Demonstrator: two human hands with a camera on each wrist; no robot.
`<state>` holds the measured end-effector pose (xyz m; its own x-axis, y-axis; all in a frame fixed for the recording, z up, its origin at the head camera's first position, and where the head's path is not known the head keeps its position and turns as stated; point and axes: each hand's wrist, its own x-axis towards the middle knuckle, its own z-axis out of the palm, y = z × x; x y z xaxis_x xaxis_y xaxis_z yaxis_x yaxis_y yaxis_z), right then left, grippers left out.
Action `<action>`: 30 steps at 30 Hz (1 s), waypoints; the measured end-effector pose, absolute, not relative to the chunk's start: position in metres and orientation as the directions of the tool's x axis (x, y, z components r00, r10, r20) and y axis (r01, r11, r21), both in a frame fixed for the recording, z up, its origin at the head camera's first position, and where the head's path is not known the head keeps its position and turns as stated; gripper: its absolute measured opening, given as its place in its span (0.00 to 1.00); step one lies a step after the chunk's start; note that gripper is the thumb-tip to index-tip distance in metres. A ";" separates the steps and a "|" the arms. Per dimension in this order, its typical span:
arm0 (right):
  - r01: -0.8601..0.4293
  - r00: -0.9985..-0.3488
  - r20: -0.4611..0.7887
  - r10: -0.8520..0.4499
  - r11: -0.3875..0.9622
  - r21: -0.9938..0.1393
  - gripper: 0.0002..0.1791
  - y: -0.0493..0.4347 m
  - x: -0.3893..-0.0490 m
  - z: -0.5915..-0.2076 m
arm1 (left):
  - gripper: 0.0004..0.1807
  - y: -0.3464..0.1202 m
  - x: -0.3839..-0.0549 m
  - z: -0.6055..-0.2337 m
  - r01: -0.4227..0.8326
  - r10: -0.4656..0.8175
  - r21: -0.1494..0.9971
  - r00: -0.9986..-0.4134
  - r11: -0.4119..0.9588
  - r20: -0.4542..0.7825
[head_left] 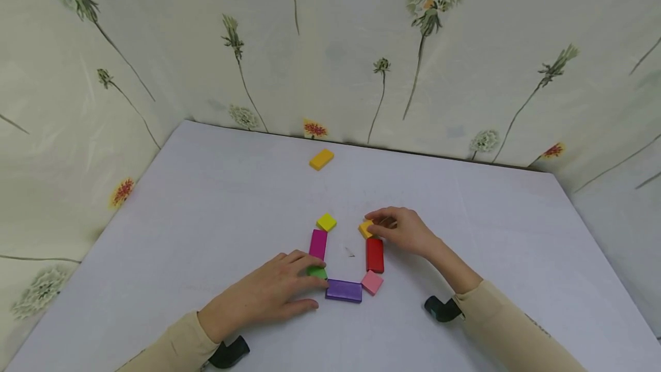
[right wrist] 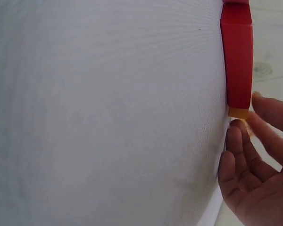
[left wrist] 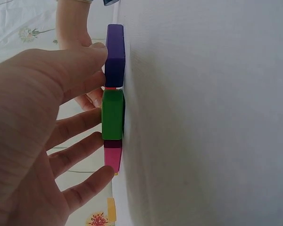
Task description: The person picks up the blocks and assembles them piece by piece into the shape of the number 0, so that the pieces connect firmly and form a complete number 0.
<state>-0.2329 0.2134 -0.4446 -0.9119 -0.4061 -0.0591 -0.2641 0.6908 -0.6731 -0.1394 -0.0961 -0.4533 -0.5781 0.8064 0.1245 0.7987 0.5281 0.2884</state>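
My left hand (head_left: 273, 286) lies with spread, fairly straight fingers over the lower left corner of a U-shaped row of blocks. Its fingertips touch the purple block (head_left: 343, 291) and the green block (head_left: 317, 272) and reach the magenta block (head_left: 318, 244); in the left wrist view the green block (left wrist: 112, 115) stands between purple and magenta. At the upper right end, my right hand (head_left: 405, 231) pinches a small orange-yellow block (head_left: 365, 228) between thumb and fingers. That block meets the top of the red block (head_left: 374, 255); in the right wrist view its lower part is hidden.
A pink block (head_left: 372, 283) sits cornerwise between red and purple. The yellow block (head_left: 326, 222) tops the left side. Farther back lies an orange block (head_left: 321, 159) by the table's rear edge. Flower-printed cloth (head_left: 330, 45) hangs behind the white table (head_left: 232, 188).
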 end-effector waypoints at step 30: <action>-0.656 -0.752 0.084 -0.654 0.728 -0.202 0.22 0.196 -0.107 -0.430 | 0.18 -0.096 -0.138 -0.452 0.803 0.809 0.280 -0.574 0.525 0.129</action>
<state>-0.1068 0.1961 -0.4295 -0.7518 -0.6539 0.0842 -0.6556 0.7278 -0.2016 -0.1383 -0.0957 -0.4523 -0.5739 0.8087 0.1293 0.8035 0.5254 0.2799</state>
